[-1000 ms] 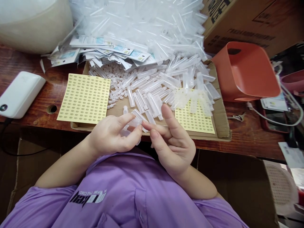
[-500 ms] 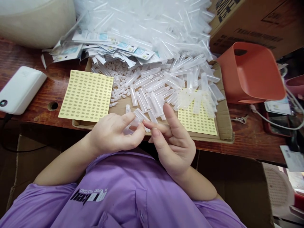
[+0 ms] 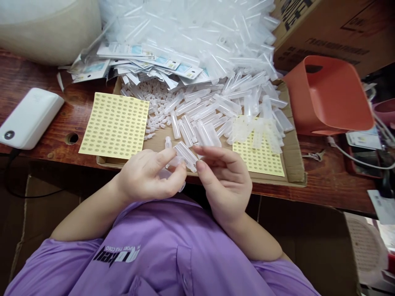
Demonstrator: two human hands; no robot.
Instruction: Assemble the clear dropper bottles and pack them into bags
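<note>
My left hand (image 3: 151,172) is closed around a translucent plastic tube, thumb and index finger pinched toward each other. Most of that tube is hidden by the hand; a round end (image 3: 182,187) shows below the fingers. Just beyond the fingertips lie clear slim tubes (image 3: 185,155), and a small necked tube (image 3: 168,142) pokes up behind the hand. My right hand (image 3: 226,176) faces it with thumb and index finger apart, close to the ends of the slim tubes; I see nothing held in it. Loose tubes (image 3: 208,133) lie in the cardboard tray (image 3: 296,164) ahead.
Yellow sticker sheets lie left (image 3: 115,125) and right (image 3: 259,160) on the tray. Behind are small white nozzles (image 3: 157,109), printed packets (image 3: 138,61) and a large tube heap (image 3: 191,28). An orange bin (image 3: 336,98), keys (image 3: 314,155) and a white power bank (image 3: 31,118) flank the tray.
My right index finger and thumb have come away from my left fingertips and now stand apart. The left hand stays nearly in place, and a tube end now shows beneath it.
</note>
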